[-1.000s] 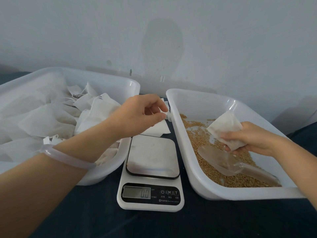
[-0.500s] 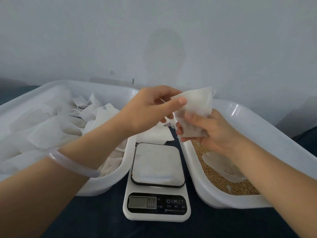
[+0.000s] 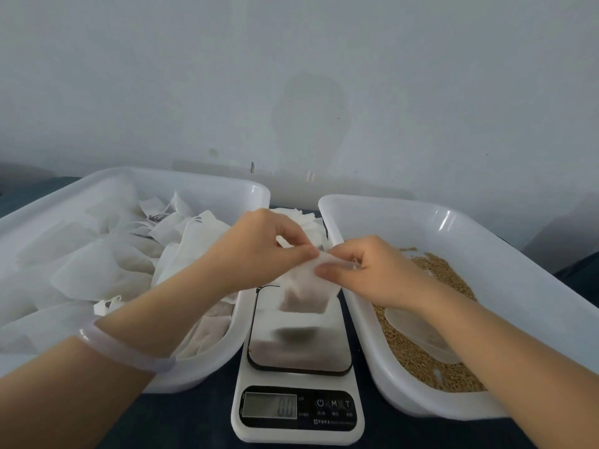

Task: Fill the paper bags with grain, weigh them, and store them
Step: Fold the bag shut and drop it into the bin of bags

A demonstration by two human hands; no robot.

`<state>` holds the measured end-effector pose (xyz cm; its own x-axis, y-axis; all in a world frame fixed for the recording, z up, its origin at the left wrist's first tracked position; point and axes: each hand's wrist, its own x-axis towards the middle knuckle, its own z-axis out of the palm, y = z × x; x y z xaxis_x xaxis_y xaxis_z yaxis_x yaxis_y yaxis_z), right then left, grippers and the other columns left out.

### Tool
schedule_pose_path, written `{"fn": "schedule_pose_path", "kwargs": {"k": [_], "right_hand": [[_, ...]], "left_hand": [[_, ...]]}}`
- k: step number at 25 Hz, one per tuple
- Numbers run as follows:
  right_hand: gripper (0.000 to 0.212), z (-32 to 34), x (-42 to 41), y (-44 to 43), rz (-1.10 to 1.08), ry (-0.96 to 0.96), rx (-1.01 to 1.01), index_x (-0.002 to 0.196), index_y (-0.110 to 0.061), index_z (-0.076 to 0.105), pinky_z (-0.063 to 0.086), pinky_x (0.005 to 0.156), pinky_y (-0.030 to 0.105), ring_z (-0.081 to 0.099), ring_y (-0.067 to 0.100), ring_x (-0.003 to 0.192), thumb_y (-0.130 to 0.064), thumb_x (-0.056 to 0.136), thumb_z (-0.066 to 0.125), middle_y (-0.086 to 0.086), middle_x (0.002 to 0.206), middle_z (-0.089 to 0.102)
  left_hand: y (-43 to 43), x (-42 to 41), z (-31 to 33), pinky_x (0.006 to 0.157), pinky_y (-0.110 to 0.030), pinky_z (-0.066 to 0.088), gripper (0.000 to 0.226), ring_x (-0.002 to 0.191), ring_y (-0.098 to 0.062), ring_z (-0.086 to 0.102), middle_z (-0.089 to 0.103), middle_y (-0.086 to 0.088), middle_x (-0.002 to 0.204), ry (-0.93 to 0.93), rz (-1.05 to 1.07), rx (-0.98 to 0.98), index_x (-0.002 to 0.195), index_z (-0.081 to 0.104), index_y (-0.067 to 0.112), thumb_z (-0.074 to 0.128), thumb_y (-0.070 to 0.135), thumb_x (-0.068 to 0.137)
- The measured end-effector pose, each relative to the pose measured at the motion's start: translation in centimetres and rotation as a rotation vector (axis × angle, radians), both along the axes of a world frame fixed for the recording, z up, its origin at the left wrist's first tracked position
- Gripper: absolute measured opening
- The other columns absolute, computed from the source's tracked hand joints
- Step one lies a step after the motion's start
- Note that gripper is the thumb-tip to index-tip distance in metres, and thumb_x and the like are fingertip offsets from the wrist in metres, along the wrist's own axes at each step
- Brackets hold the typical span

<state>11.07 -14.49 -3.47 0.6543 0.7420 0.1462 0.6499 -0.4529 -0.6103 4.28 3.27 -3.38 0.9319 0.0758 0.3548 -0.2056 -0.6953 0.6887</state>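
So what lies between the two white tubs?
Head view: a digital scale, with a paper bag pinched by the left hand and right hand over its platform; flat white bags lie behind it.

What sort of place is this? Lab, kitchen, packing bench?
Most likely a small hand-packing bench, not a lab. A scale sits between a grain tub with a scoop and a bag tub piled with paper bags, on a dark cloth against a bare wall.
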Motion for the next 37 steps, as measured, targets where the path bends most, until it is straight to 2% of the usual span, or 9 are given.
{"fn": "schedule_pose_path", "kwargs": {"k": [3,7,12,17,25,28,30,33,37], "right_hand": [[0.045,0.1,0.2,0.6,0.002,-0.108,-0.103,0.052,-0.017,0.041,0.028,0.046,0.017,0.034,0.004,0.043,-0.032,0.089,0.061,-0.010,0.046,0.035],[0.037,0.1,0.1,1.0,0.013,-0.128,-0.220,0.068,-0.001,0.053,0.025,0.045,0.021,0.034,0.007,0.046,-0.031,0.090,0.058,0.000,0.054,0.043],[0.030,-0.1,-0.5,1.8,0.030,-0.195,-0.419,0.056,-0.021,0.056,0.025,0.040,0.017,0.036,0.007,0.045,-0.037,0.079,0.065,-0.006,0.049,0.042],[0.027,-0.4,-1.3,2.5,0.032,-0.304,-0.467,0.054,-0.026,0.059,0.021,0.052,0.018,0.045,0.010,0.054,-0.036,0.078,0.067,-0.009,0.047,0.044],[0.025,-1.5,-0.8,2.9,0.037,-0.377,-0.523,0.060,-0.035,0.055,0.037,0.082,0.032,0.049,0.021,0.075,-0.048,0.076,0.069,-0.010,0.050,0.044],[0.026,-1.7,-0.9,2.6,0.043,-0.369,-0.454,0.066,-0.027,0.064,0.037,0.076,0.029,0.053,0.022,0.081,-0.052,0.075,0.064,-0.006,0.055,0.052],[0.048,-1.7,-0.8,2.4,0.045,-0.338,-0.412,0.082,-0.020,0.070,0.036,0.069,0.025,0.056,0.020,0.087,-0.061,0.063,0.054,-0.003,0.074,0.064],[0.059,-1.5,-0.4,1.8,0.002,-0.141,-0.310,0.099,-0.028,0.053,0.040,0.073,0.024,0.053,0.011,0.097,-0.058,0.049,0.060,-0.012,0.104,0.058],[0.052,-1.7,0.1,1.1,0.002,-0.004,-0.218,0.110,-0.033,0.049,0.038,0.080,0.017,0.051,0.003,0.107,-0.039,0.063,0.068,-0.025,0.105,0.052]], "left_hand": [[0.4,-0.1,-0.5,0.066,-0.019,0.048,0.012,0.069,0.001,0.061,0.065,0.023,0.073,0.080,-0.017,0.048,0.070,0.067,0.034,0.070,0.045,0.075],[0.4,-0.1,-0.9,0.062,-0.016,0.040,0.017,0.065,0.000,0.054,0.064,0.014,0.070,0.268,-0.064,0.376,0.073,0.066,0.029,0.074,0.043,0.069],[-0.1,0.5,-1.2,0.065,-0.026,0.044,0.017,0.066,-0.007,0.055,0.058,0.010,0.062,0.279,-0.048,0.486,0.070,0.063,0.024,0.064,0.039,0.077],[-0.8,0.6,-1.3,0.051,-0.023,0.033,0.034,0.062,-0.017,0.052,0.051,0.005,0.051,0.330,-0.035,0.630,0.048,0.054,0.028,0.069,0.044,0.073],[-1.9,1.4,-1.5,0.050,-0.023,0.022,0.034,0.054,-0.005,0.041,0.047,0.006,0.055,0.364,-0.043,0.781,0.053,0.048,0.024,0.068,0.039,0.077],[-1.2,1.2,-1.5,0.065,-0.028,0.043,0.017,0.073,-0.015,0.056,0.062,0.005,0.072,0.398,-0.094,0.680,0.069,0.062,0.025,0.068,0.039,0.076],[-0.6,0.7,-1.4,0.080,-0.028,0.044,0.024,0.092,-0.013,0.059,0.067,0.011,0.093,0.393,-0.128,0.597,0.091,0.065,0.027,0.071,0.041,0.072],[-0.4,0.6,-1.2,0.078,-0.019,0.035,0.055,0.100,-0.006,0.055,0.063,0.016,0.108,0.378,-0.121,0.538,0.115,0.059,0.027,0.076,0.046,0.067],[-0.1,0.6,-1.1,0.072,-0.009,0.030,0.072,0.097,0.002,0.050,0.062,0.018,0.115,0.381,-0.104,0.457,0.127,0.054,0.027,0.076,0.052,0.064]]}}
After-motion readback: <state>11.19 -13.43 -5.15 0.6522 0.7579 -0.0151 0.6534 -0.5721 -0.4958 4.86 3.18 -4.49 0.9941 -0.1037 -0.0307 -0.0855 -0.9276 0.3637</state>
